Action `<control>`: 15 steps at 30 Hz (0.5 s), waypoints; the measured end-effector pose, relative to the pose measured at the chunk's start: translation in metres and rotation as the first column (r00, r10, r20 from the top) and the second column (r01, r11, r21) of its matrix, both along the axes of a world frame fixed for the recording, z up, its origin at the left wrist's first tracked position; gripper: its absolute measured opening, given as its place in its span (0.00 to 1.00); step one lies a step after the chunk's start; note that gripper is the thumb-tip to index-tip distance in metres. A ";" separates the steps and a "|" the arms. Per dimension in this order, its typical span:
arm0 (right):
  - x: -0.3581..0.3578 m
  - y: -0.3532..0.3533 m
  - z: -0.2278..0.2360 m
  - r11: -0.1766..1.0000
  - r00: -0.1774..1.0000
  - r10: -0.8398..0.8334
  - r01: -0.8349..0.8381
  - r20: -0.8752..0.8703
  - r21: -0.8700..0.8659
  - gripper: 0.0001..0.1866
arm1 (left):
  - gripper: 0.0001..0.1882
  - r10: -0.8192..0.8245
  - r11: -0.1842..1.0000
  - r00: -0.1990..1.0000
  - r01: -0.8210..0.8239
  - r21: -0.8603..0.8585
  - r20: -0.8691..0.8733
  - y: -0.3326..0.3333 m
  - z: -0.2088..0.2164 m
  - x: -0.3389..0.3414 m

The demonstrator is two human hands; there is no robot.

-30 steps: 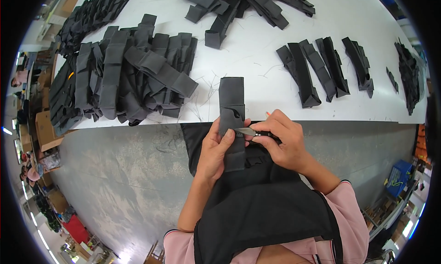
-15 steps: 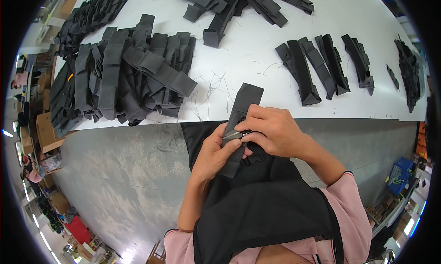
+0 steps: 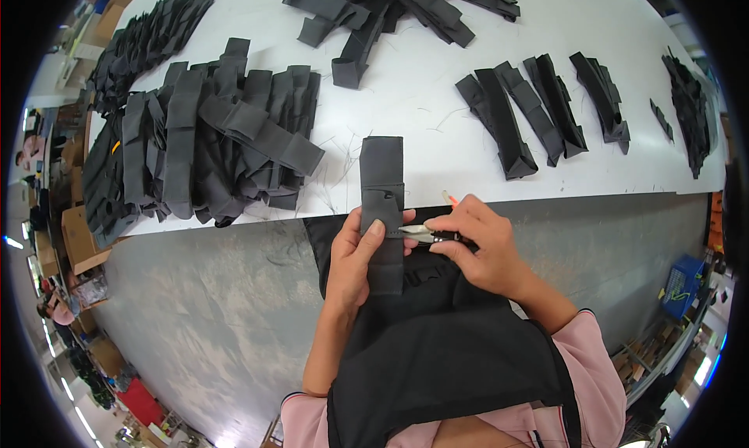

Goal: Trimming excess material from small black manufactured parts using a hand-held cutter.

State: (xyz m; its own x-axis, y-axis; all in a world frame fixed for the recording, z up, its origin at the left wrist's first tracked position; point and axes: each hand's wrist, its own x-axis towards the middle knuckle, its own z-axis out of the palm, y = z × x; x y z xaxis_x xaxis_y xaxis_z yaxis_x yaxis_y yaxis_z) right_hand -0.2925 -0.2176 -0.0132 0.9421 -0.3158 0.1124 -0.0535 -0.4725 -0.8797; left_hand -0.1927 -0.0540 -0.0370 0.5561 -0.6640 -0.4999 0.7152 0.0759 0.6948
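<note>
My left hand (image 3: 353,254) grips a black fabric strap (image 3: 382,163) with stitched cross seams, thumb on its face. The strap points away from me, its far end over the edge of the white table (image 3: 421,128). In my right hand (image 3: 490,249) is a pair of thread snips (image 3: 420,233), with pale metal blades and a dark handle. The blade tips are at the strap's right edge, near a seam; whether they touch it I cannot tell. A small orange-red piece (image 3: 450,199) sticks out above my right fingers.
A large heap of black straps (image 3: 183,136) lies at the left of the table, another pile (image 3: 390,15) at the back. Several folded straps (image 3: 507,128) and a dark bundle (image 3: 690,116) lie at the right. Loose threads (image 3: 335,163) are scattered nearby. A black apron (image 3: 452,347) covers my lap.
The strap has turned from a slant to nearly straight and shifted left. My right hand has drawn right with the snips, whose blades were over the strap and are now at its right edge.
</note>
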 end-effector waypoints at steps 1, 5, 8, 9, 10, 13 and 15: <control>-0.002 0.001 0.001 0.999 0.999 0.032 -0.032 -0.007 -0.034 0.13 | 0.17 -0.006 1.000 1.000 0.006 -0.001 0.001 0.000 0.000 0.001; 0.004 0.003 0.003 0.971 0.995 0.101 -0.100 -0.005 -0.217 0.13 | 0.15 -0.002 1.000 1.000 0.002 -0.024 0.024 -0.003 0.003 0.000; 0.003 -0.002 -0.005 0.988 0.988 0.115 -0.103 0.102 -0.115 0.12 | 0.15 0.012 1.000 1.000 -0.011 -0.026 0.026 -0.003 0.003 -0.001; 0.004 -0.002 -0.003 0.988 0.987 0.118 -0.105 0.108 -0.114 0.12 | 0.15 0.012 1.000 0.999 -0.012 -0.021 0.030 0.000 0.003 -0.001; 0.005 -0.004 0.001 0.995 0.997 0.011 -0.003 0.079 -0.100 0.12 | 0.15 0.014 1.000 0.999 -0.013 -0.021 0.035 0.001 0.004 -0.001; 0.011 -0.006 -0.004 0.979 0.991 -0.109 0.121 0.080 -0.165 0.13 | 0.16 0.014 0.999 1.000 -0.015 -0.049 -0.014 0.001 0.009 0.000; 0.016 -0.005 -0.006 0.954 0.982 -0.140 0.169 0.130 -0.250 0.13 | 0.17 0.017 0.998 0.999 -0.019 -0.053 -0.031 -0.001 0.011 -0.001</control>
